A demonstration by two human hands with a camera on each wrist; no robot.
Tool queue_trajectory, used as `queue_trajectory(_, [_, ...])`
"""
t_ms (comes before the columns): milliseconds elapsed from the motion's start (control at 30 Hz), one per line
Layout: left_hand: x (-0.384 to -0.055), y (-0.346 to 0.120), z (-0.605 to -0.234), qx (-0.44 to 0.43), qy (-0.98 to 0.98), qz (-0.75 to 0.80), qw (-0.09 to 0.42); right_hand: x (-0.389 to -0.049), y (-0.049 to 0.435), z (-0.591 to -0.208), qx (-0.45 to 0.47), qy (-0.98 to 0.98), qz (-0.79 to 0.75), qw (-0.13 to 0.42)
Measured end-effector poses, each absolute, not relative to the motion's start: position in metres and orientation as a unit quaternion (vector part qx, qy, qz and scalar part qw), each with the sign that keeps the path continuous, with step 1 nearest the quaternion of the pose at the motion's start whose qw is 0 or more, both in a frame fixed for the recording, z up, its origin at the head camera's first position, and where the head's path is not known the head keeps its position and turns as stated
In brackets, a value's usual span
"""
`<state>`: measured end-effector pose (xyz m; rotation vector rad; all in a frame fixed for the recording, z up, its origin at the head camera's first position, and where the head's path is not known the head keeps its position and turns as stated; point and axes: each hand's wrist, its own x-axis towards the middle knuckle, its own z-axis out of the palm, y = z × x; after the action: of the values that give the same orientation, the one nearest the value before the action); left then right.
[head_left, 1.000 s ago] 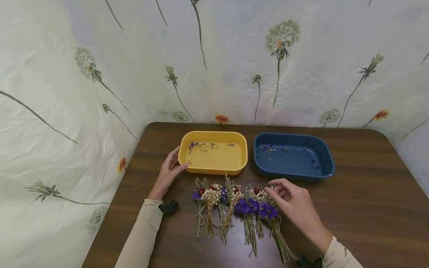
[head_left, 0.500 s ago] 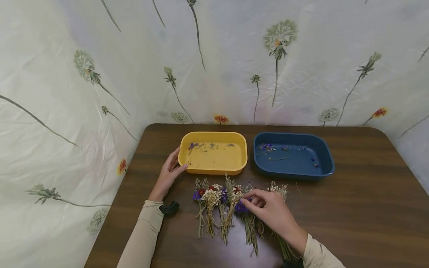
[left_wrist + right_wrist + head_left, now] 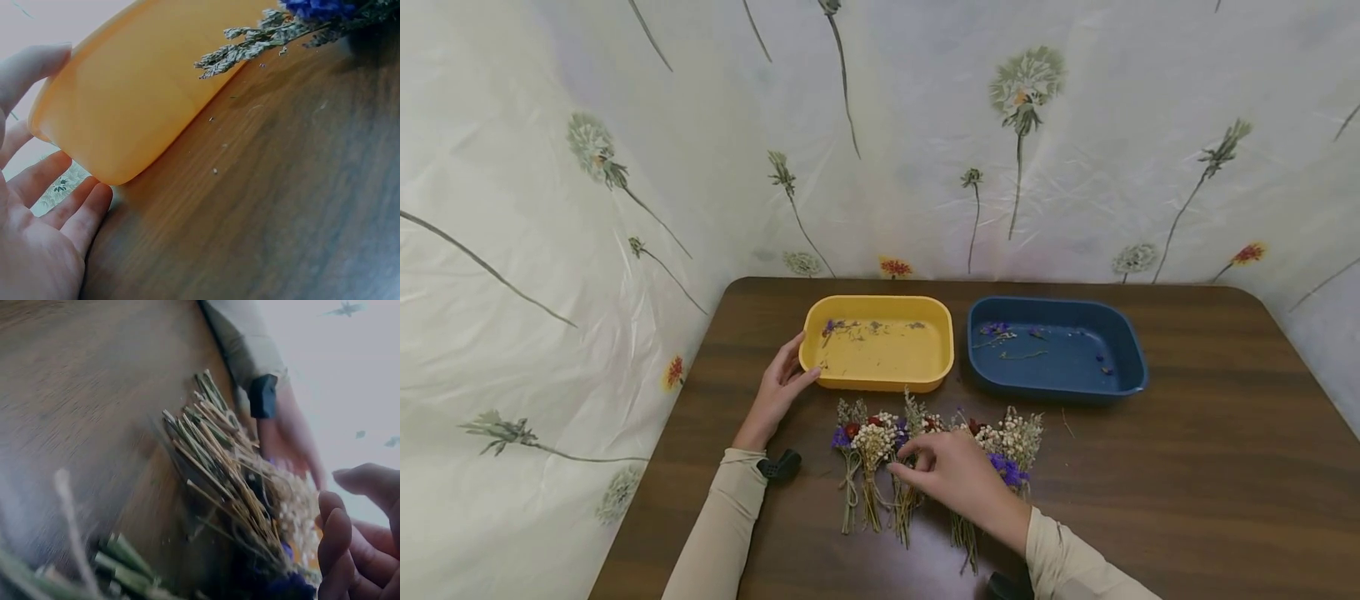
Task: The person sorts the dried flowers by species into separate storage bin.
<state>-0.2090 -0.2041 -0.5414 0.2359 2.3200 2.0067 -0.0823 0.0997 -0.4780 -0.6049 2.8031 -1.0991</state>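
Observation:
My left hand (image 3: 777, 392) holds the left end of a yellow tray (image 3: 883, 384), its thumb at the rim and its other fingers against the outer wall. The left wrist view shows that hand (image 3: 37, 231) beside the tray wall (image 3: 144, 94). Above the row of dried flower bunches, my right hand (image 3: 958, 471) has loosely bent fingers, thumb and forefinger apart with nothing seen between them. It hides parts of the middle bunches. A bunch with white flowers (image 3: 875, 442) lies left of its fingertips. On its other side is a bunch with purple flowers (image 3: 1009, 471).
A blue tray (image 3: 1067, 390) stands right of the yellow one; both contain loose flower bits. Dried crumbs and a thin stem (image 3: 1067, 423) lie on the brown wooden table (image 3: 1187, 467). Behind the table hangs a flower-printed sheet (image 3: 910, 150).
My right hand has swept left over the bunches, from the right end of the row to its middle, uncovering the right-hand flower heads. The left hand and both trays stay put.

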Motion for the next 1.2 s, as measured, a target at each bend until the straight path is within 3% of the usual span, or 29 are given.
queue_trajectory(1200, [-0.21, -0.205, -0.543, 0.087, 0.752, 0.653, 0.034, -0.09, 0.053, -0.493, -0.233, 0.948, -0.215, 0.021])
